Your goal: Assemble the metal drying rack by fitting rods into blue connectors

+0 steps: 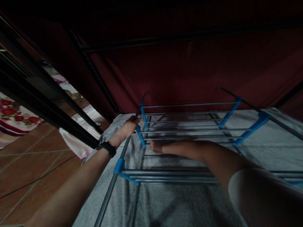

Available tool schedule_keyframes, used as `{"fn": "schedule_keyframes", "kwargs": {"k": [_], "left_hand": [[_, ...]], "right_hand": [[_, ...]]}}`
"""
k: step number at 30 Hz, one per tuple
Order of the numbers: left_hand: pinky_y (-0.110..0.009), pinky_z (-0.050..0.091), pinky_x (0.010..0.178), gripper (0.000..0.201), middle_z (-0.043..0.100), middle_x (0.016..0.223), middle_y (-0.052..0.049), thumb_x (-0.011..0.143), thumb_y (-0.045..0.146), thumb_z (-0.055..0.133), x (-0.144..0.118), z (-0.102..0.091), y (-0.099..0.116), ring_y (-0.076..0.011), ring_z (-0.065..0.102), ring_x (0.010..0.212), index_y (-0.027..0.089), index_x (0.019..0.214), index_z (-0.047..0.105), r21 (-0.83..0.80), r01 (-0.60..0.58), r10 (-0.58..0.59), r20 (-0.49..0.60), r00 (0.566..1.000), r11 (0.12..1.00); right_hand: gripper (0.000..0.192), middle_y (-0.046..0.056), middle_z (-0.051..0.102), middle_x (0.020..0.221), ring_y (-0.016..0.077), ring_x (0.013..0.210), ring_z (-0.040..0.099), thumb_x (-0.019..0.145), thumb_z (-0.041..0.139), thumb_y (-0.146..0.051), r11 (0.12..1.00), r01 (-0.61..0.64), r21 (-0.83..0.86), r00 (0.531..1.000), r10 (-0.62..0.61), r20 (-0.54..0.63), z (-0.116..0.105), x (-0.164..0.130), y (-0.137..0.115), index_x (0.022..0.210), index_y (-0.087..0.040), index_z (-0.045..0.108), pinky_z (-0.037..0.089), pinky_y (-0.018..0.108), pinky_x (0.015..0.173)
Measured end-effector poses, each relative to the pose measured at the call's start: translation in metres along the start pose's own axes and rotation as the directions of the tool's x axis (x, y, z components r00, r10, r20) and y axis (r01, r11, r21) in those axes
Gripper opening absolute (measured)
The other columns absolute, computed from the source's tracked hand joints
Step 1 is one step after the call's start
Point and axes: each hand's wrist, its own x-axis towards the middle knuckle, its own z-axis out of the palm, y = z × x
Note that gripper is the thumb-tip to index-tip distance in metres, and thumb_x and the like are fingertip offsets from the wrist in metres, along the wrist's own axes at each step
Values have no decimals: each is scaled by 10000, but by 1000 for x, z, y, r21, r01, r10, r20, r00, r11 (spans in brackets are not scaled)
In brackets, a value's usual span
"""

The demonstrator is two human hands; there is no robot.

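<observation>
A shoe rack (196, 130) of thin grey metal rods and blue plastic brackets lies on its side on a grey blanket. My left hand (131, 126), with a black band on the wrist, is closed around the rack's left side pole (124, 149), beside a blue bracket (140, 135). Reaching across the lower rods, my right hand (156, 146) is closed at the left end of a rod, just under that bracket's tip. Its fingertips are partly hidden. Closer to me, another blue bracket (120, 165) holds a set of rods (170, 172).
A dark red panel (189, 72) with black metal framing stands behind the rack. The grey blanket (180, 201) lies under it. To the left are black posts (78, 110), a tiled floor (35, 170), a striped cloth (73, 142) and a floral cloth (19, 113).
</observation>
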Motion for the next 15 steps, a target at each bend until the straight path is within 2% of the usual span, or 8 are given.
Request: {"fn": "schedule_keyframes", "kwargs": {"k": [3, 9, 13, 15], "left_hand": [[-250, 541, 559, 357, 696, 1176, -131, 932, 482, 499, 0, 0, 0, -251, 705, 964, 227, 1165, 591, -3, -4, 4, 4, 1000, 1000], [-293, 557, 571, 352, 729, 1093, -121, 915, 488, 538, 1, 1, -1, -273, 722, 940, 240, 1155, 606, -22, 9, -9, -19, 1000, 1000], [-286, 539, 587, 374, 740, 1014, -126, 933, 492, 529, 1, 3, 0, -253, 718, 888, 204, 1160, 603, -36, 0, 0, -21, 1000, 999], [-273, 526, 591, 370, 736, 989, -128, 947, 480, 521, 1, 4, 0, -236, 710, 860, 187, 1161, 596, -41, -2, 1, -18, 1000, 999]], "right_hand": [[100, 62, 742, 934, 263, 1038, 672, 829, 677, -194, 990, 82, -118, 995, -74, 73, 1, -2, 13, 778, -272, 640, 492, 391, 942], [109, 60, 741, 875, 262, 1011, 703, 835, 688, -223, 994, 80, -79, 992, -71, 102, -1, 2, 23, 737, -263, 659, 517, 375, 897], [130, 58, 730, 854, 249, 1027, 701, 838, 695, -226, 998, 46, -38, 989, -40, 141, -1, 7, 23, 719, -248, 646, 519, 351, 908], [150, 53, 728, 851, 238, 1014, 703, 834, 708, -252, 1000, 18, -6, 993, -17, 117, 0, 9, 23, 702, -251, 635, 524, 345, 916]]}}
